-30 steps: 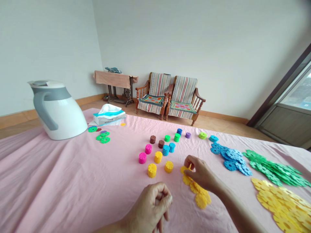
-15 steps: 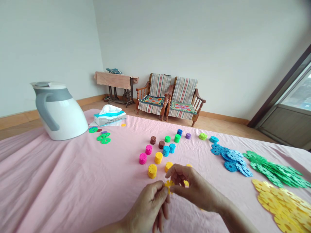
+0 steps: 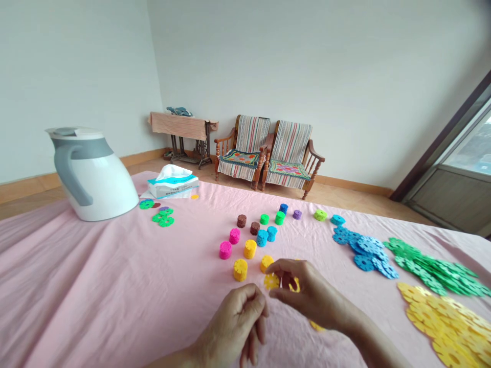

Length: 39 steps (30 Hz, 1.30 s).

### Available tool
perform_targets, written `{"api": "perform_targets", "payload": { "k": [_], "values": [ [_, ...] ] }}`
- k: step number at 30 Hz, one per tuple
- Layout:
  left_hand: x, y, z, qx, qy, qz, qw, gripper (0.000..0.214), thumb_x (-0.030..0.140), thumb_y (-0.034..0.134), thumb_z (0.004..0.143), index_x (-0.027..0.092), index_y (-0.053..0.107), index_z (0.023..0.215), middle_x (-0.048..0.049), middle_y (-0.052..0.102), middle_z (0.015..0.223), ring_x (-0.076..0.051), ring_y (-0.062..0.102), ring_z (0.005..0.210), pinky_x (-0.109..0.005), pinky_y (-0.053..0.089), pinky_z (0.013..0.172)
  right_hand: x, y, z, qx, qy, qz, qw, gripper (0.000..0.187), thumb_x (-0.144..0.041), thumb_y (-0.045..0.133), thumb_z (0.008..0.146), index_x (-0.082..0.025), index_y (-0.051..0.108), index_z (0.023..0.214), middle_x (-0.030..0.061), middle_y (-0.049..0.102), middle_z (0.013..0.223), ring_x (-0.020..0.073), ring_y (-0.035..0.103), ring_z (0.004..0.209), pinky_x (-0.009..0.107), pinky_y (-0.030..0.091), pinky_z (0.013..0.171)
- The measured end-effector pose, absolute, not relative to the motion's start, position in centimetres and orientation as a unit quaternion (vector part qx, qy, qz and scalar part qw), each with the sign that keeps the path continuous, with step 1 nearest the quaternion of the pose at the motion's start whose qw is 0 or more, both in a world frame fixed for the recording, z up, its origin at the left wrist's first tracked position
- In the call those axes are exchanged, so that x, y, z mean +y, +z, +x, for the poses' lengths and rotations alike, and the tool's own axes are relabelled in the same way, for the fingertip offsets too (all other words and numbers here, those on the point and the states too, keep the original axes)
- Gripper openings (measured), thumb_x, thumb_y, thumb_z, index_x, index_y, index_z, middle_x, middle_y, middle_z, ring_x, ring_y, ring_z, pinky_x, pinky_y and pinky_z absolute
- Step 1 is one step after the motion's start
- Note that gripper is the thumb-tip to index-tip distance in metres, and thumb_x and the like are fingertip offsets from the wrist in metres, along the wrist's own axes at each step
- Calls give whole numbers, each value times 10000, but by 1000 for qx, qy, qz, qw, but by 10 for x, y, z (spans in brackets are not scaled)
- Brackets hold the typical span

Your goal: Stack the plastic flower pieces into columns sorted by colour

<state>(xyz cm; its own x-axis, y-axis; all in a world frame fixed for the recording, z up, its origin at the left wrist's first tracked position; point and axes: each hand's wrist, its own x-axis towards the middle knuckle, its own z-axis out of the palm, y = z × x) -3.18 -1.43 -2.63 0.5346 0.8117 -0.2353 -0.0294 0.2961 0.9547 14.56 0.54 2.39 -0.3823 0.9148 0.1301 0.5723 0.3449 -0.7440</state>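
Observation:
My right hand (image 3: 301,286) is curled, with a yellow notched plastic disc (image 3: 271,281) between its thumb and fingertips. My left hand (image 3: 240,319) lies just to the left and nearer, its thumb pressed to the curled index finger; whatever it may hold is hidden. Beyond the hands are short stacks of yellow discs (image 3: 240,270), one partly behind my right fingers. More yellow discs show past and below the right hand. Farther back are pink stacks (image 3: 225,250), light blue stacks (image 3: 262,238) and brown stacks (image 3: 255,228).
Loose yellow (image 3: 445,322), green (image 3: 433,266) and blue discs (image 3: 368,250) lie heaped on the right of the pink cloth (image 3: 153,291). A white and grey jug (image 3: 102,179) and a tissue box (image 3: 173,186) stand at left, near several green discs (image 3: 166,222).
The yellow disc has left my left fingers and moved slightly up and away, now between the right thumb and fingertips. The hands have parted slightly; the stacks look unmoved.

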Motion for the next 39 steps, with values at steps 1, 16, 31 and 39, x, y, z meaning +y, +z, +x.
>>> {"api": "perform_targets", "payload": {
  "k": [1, 16, 31, 39],
  "values": [
    [-15, -26, -32, 385, 293, 516, 707, 440, 613, 441, 805, 173, 426, 792, 50, 532, 540, -32, 420, 300, -87, 263, 236, 10, 20, 147, -761, 294, -496, 295, 177, -257, 613, 745, -217, 645, 914, -15, 600, 689, 111, 518, 605, 223, 411, 550],
    [-15, -26, -34, 381, 292, 522, 705, 437, 614, 457, 800, 184, 404, 858, 57, 535, 554, -36, 427, 309, -83, 272, 243, 17, 10, 131, -611, 486, -477, 404, 195, -354, 574, 775, -164, 543, 743, -19, 568, 629, 94, 558, 522, 212, 430, 492],
    [-14, -27, -32, 361, 327, 491, 722, 434, 613, 393, 835, 180, 412, 852, 40, 541, 540, -47, 430, 300, -96, 275, 240, -4, 29, 131, -767, 389, -441, 256, 230, -214, 595, 771, -222, 611, 1000, -3, 618, 804, 108, 535, 697, 228, 445, 625],
    [-15, -30, -33, 382, 310, 496, 716, 481, 647, 426, 796, 168, 443, 835, 44, 535, 542, -36, 418, 305, -87, 265, 243, 26, -3, 144, -668, 282, -547, 419, 252, -293, 586, 763, -174, 596, 985, 35, 616, 846, 113, 531, 619, 247, 423, 552]
  ]
}}
